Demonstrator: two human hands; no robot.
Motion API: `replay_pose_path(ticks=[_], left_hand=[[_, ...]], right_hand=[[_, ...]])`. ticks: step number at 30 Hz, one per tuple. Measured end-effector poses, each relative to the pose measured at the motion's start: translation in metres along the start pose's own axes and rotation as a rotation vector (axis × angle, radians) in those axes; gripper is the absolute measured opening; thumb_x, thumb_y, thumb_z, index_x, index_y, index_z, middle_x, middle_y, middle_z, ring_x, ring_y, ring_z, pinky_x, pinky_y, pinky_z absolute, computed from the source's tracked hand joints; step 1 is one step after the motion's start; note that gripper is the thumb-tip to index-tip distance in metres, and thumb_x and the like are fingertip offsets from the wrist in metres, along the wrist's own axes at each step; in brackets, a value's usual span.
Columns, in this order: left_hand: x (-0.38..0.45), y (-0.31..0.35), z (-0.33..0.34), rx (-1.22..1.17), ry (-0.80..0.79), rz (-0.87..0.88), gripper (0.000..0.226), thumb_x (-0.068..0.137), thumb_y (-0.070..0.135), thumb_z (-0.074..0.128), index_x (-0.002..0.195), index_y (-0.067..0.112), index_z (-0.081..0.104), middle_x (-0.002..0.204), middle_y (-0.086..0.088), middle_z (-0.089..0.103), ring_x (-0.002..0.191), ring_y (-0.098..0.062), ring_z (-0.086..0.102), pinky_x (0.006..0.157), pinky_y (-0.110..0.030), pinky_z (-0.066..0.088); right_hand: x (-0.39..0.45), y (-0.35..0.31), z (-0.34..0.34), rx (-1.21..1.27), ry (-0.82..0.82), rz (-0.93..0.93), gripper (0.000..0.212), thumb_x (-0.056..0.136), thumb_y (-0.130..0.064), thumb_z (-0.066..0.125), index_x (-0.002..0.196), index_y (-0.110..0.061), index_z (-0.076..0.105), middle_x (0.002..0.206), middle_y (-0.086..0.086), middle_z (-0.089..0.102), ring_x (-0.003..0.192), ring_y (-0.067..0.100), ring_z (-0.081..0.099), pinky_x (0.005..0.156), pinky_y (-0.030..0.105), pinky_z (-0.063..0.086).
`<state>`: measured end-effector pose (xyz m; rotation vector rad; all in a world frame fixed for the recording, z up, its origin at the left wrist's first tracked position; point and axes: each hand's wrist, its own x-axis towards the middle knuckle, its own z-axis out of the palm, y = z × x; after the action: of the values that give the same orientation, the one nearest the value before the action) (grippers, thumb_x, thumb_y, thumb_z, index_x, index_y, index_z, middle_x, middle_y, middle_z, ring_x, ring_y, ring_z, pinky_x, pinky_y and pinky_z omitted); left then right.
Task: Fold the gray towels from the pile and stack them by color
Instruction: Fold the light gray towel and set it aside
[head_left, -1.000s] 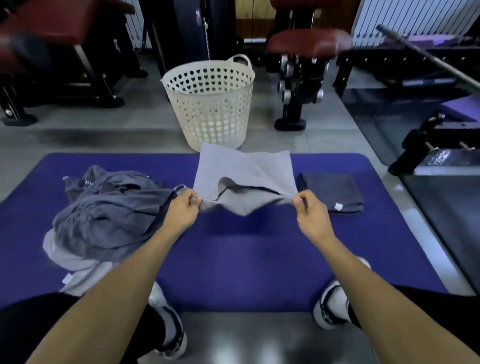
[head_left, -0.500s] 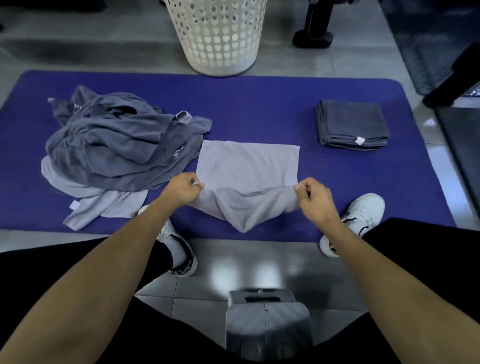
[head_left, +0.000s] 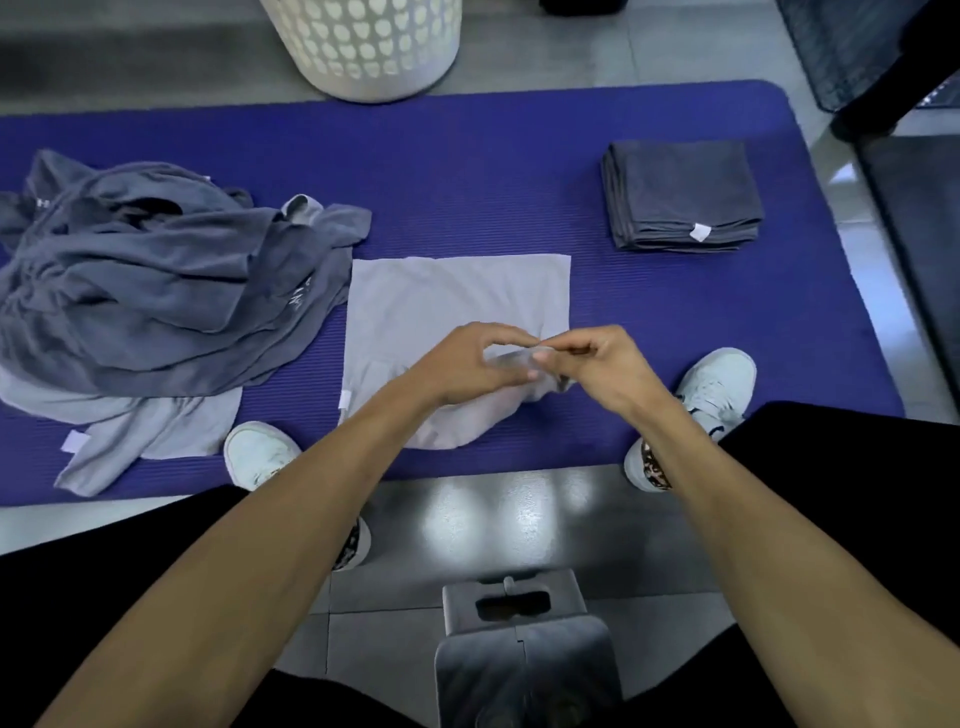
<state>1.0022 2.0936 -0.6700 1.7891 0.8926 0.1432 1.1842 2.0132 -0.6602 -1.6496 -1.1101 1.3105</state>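
Both hands met above the near half of a light gray cloth towel (head_left: 457, 301), the left hand (head_left: 467, 364) and the right hand (head_left: 597, 364) each pinching a corner of it between thumb and curled fingers, the two corners brought together where the fingertips touched. Beyond the grip, the far part of that towel lay flat on the ribbed purple foam mat (head_left: 467, 182); beneath the hands its near part sagged in a loose fold toward the mat's near edge. To the left of the grip, touching the towel's left edge, sat the rumpled pile of unfolded dark gray and light gray towels (head_left: 156, 286). Beyond the grip and off to the right, well apart from it, rested the neat stack of folded dark gray towels (head_left: 680, 192), a small white tag showing on its near side. A white perforated plastic laundry basket (head_left: 363, 47) stood on the floor just past the mat's far edge.
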Motion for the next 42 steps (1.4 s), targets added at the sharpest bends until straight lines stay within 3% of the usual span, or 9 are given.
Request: replay_pose_path(ticks=[6, 9, 14, 18, 22, 27, 30, 36, 42], left_hand=[[0.013, -0.004, 0.0, -0.198, 0.054, -0.028, 0.007, 0.089, 0.02, 0.072, 0.089, 0.013, 0.075, 0.089, -0.005, 0.075, 0.086, -0.019, 0.069, 0.086, -0.035, 0.053], [0.016, -0.002, -0.001, -0.223, 0.083, -0.042, 0.009, 0.092, 0.02, 0.069, 0.088, 0.013, 0.073, 0.082, -0.005, 0.072, 0.074, -0.017, 0.065, 0.074, -0.025, 0.051], [0.029, -0.01, -0.005, -0.274, 0.218, -0.092, 0.009, 0.094, 0.017, 0.066, 0.088, 0.01, 0.068, 0.062, -0.006, 0.046, 0.056, -0.012, 0.034, 0.052, -0.017, 0.029], [0.056, -0.016, -0.011, -0.283, 0.279, -0.162, 0.009, 0.095, 0.016, 0.065, 0.086, 0.014, 0.067, 0.049, 0.017, 0.046, 0.047, -0.001, 0.035, 0.049, -0.011, 0.03], [0.088, -0.019, -0.02, -0.275, 0.258, -0.206, 0.009, 0.093, 0.02, 0.067, 0.085, 0.018, 0.069, 0.063, 0.002, 0.053, 0.056, -0.008, 0.041, 0.049, -0.015, 0.032], [0.143, -0.039, -0.025, -0.128, 0.235, -0.221, 0.009, 0.094, 0.023, 0.066, 0.088, 0.017, 0.067, 0.066, -0.003, 0.053, 0.052, -0.006, 0.041, 0.049, -0.015, 0.035], [0.189, -0.056, -0.024, 0.061, 0.199, -0.166, 0.007, 0.095, 0.018, 0.064, 0.09, 0.014, 0.066, 0.058, 0.007, 0.049, 0.045, 0.001, 0.042, 0.049, -0.01, 0.032], [0.275, -0.09, -0.004, 0.268, 0.076, -0.105, 0.009, 0.094, 0.021, 0.064, 0.088, 0.016, 0.068, 0.069, 0.01, 0.055, 0.061, 0.0, 0.047, 0.055, -0.007, 0.034], [0.316, -0.107, 0.006, 0.307, 0.137, -0.087, 0.01, 0.093, 0.024, 0.064, 0.084, 0.021, 0.068, 0.078, 0.005, 0.064, 0.072, -0.009, 0.056, 0.07, -0.027, 0.045]], right_hand=[[0.005, 0.013, -0.008, 0.089, 0.035, 0.063, 0.006, 0.086, -0.016, 0.076, 0.091, -0.014, 0.074, 0.08, 0.005, 0.075, 0.069, 0.009, 0.067, 0.064, 0.02, 0.052], [0.006, 0.022, -0.012, 0.068, -0.047, 0.11, 0.012, 0.089, -0.015, 0.073, 0.099, -0.009, 0.073, 0.088, 0.01, 0.076, 0.075, 0.01, 0.069, 0.074, 0.02, 0.053], [0.021, 0.05, -0.022, -0.021, -0.108, 0.239, 0.012, 0.085, -0.018, 0.076, 0.095, -0.024, 0.074, 0.091, -0.001, 0.076, 0.088, 0.005, 0.069, 0.087, 0.02, 0.049], [0.036, 0.074, -0.019, -0.088, -0.162, 0.242, 0.016, 0.082, -0.017, 0.079, 0.098, -0.018, 0.074, 0.091, -0.005, 0.075, 0.088, 0.005, 0.069, 0.087, 0.023, 0.052], [0.058, 0.099, -0.02, -0.267, -0.16, 0.267, 0.016, 0.084, -0.02, 0.075, 0.085, -0.006, 0.068, 0.086, 0.011, 0.069, 0.076, 0.014, 0.059, 0.087, 0.043, 0.052], [0.068, 0.116, -0.037, -0.164, 0.067, 0.286, 0.012, 0.094, -0.025, 0.065, 0.089, -0.014, 0.063, 0.097, 0.0, 0.07, 0.092, 0.014, 0.064, 0.078, 0.021, 0.049], [0.07, 0.13, -0.039, -0.128, 0.138, 0.278, 0.017, 0.094, -0.027, 0.066, 0.087, -0.012, 0.063, 0.089, 0.004, 0.07, 0.084, 0.018, 0.065, 0.074, 0.026, 0.051], [0.084, 0.151, -0.035, -0.116, 0.027, 0.349, 0.033, 0.094, -0.02, 0.064, 0.08, 0.008, 0.052, 0.072, 0.009, 0.05, 0.065, 0.018, 0.045, 0.064, 0.033, 0.043], [0.097, 0.152, -0.029, -0.165, 0.194, 0.358, 0.04, 0.092, -0.022, 0.068, 0.072, 0.009, 0.053, 0.07, 0.005, 0.048, 0.063, 0.01, 0.041, 0.057, 0.013, 0.037]])
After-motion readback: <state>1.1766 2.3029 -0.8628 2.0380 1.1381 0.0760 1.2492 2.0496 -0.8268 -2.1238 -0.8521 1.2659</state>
